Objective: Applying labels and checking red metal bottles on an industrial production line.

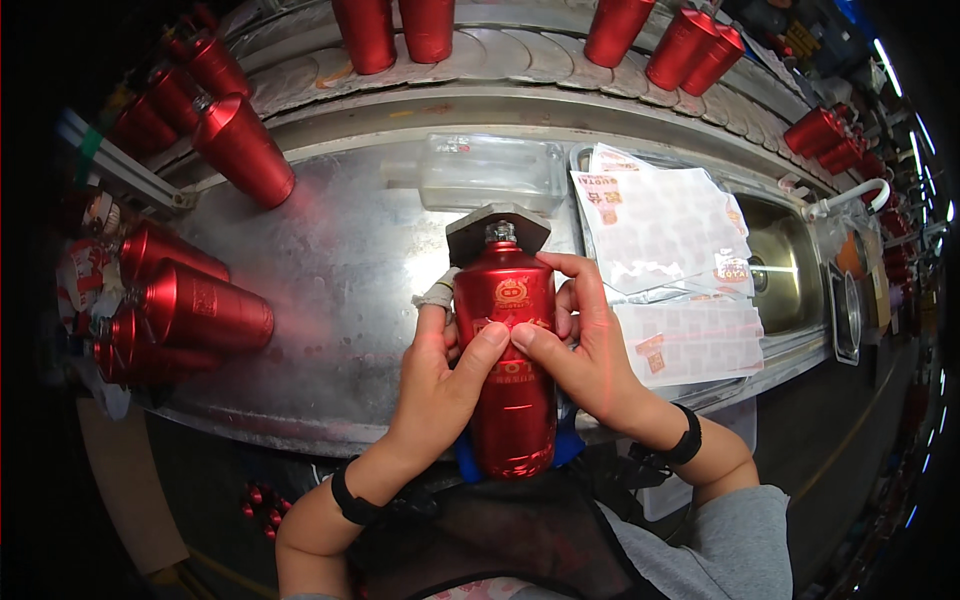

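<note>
A glossy red bottle [512, 430] with a clear threaded neck lies in front of me, its neck pointing away. My left hand [445, 365] grips its left side, and my right hand [585, 345] grips its right side. Both thumbs press on the printed front and nearly meet at the middle. A pale cover wraps a fingertip of my left hand. Behind the neck sits a dark angular metal rest [498, 215]. Blue material [568, 445] shows beneath the bottle's base.
Red bottles [205, 305] stand clustered at the left of the metal table [330, 370]. Printed translucent sheets [670, 230] lie at right, beside a sink [775, 265]. A clear block-shaped bottle [490, 172] lies behind. Further red bottles ride a slatted conveyor [510, 55] at the back.
</note>
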The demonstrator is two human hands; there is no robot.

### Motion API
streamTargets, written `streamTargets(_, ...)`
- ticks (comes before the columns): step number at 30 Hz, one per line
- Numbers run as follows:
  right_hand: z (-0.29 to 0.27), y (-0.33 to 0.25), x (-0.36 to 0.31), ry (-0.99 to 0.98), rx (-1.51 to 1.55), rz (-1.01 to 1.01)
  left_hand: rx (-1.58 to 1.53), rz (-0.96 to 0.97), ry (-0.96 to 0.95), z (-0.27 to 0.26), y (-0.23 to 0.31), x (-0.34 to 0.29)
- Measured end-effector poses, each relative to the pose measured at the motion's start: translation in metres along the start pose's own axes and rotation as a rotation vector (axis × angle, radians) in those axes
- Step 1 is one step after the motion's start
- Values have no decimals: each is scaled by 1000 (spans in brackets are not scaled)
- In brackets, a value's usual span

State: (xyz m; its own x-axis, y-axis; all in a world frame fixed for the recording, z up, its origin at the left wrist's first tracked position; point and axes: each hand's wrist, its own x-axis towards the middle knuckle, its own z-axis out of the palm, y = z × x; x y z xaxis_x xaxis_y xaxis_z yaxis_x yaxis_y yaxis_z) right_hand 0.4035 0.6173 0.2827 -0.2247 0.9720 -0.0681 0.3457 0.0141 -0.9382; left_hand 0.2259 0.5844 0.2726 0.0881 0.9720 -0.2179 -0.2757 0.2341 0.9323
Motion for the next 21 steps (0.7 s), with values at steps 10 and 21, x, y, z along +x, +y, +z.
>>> streamTargets(10,-2,-2,4,-19,44,23,-115,-14,-8,0,1,0)
streamTargets(21,3,-1,4,15,41,37,-53,-9,-7,-1,4,6)
